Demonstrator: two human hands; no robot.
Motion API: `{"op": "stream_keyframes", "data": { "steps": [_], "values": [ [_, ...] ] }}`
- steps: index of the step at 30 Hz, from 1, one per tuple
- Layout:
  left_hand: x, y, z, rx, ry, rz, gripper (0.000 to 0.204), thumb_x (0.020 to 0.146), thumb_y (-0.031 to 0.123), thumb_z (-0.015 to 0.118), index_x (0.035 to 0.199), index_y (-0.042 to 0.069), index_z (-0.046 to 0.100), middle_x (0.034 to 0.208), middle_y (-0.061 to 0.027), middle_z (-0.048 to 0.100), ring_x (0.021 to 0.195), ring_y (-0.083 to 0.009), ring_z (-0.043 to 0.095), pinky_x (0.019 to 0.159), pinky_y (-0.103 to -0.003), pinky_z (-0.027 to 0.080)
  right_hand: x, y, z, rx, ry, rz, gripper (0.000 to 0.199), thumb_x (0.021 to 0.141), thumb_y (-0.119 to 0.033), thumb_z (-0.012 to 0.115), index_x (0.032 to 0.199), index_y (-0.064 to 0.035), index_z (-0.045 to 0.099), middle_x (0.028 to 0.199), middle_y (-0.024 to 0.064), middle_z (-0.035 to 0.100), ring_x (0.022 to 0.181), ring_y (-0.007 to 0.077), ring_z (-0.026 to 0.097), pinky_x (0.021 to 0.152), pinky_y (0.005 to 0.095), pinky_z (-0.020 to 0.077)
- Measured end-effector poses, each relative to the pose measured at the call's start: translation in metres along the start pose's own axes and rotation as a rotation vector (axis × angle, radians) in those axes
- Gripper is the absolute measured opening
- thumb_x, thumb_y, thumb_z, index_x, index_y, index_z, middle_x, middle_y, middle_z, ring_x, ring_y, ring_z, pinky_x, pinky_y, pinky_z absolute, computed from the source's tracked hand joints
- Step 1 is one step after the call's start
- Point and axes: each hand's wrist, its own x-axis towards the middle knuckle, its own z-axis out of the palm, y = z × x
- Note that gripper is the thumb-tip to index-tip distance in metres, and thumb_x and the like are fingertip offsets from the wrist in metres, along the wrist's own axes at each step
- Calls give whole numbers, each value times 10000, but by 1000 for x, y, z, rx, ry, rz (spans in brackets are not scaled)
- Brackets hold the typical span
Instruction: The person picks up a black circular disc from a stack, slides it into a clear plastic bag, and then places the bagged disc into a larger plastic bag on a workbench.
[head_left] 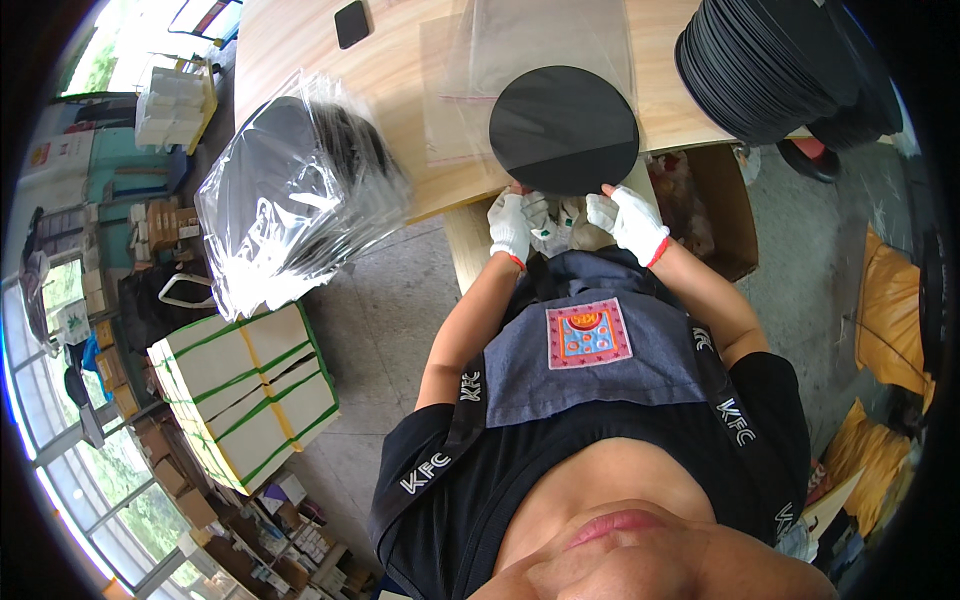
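A thin black disc (565, 125) is held by its near edge at the front of the table. Its far part looks greyer, seemingly under clear film. My left hand (510, 225), in a white glove with bare fingertips, pinches the disc's near left edge. On the near right edge, my right hand (632, 222), gloved alike with a red cuff, grips it with thumb and fingers. Flat clear plastic bags (545, 35) lie beyond and beside the disc. To the left, a pile of bagged black discs (300, 190) sits in shiny wrap and overhangs the table edge.
Tall stacks of bare black discs (750, 70) stand at the table's right. A dark phone (351, 25) lies at the far left of the wooden table (420, 60). An open cardboard box (725, 210) is under the right side. A strapped white carton (250, 395) stands on the floor at left.
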Motion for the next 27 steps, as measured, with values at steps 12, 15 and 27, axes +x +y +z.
{"op": "stream_keyframes", "data": {
  "steps": [12, 15, 27],
  "values": [
    [-5, -16, 4, 59, -39, -6, 214, 946, 137, 433, 1104, 73, 563, 1030, -108, 635, 865, -259, 662, 728, -390, 564, -24, 14, -2, -9, 17, -60, 105, 940, -97, 547, 1020, -41, 509, 989, 220, 646, 827, 328, 682, 708, 423, 603],
    [-15, -17, 4, -27, -191, -209, 233, 949, 166, 511, 1176, 114, 502, 1135, -74, 590, 1013, -253, 610, 810, -451, 536, -26, 19, -4, 23, 16, -74, 90, 935, -97, 559, 996, -49, 514, 963, 207, 655, 812, 321, 685, 703, 419, 602],
    [-9, -46, 14, -42, -34, -154, 182, 938, 145, 527, 1098, 86, 590, 1053, -78, 642, 942, -236, 635, 817, -400, 535, 2, 41, -6, 60, 47, -47, 231, 964, -94, 494, 1147, 22, 412, 1145, 215, 544, 1014, 368, 624, 874, 466, 560]
  ]
}}
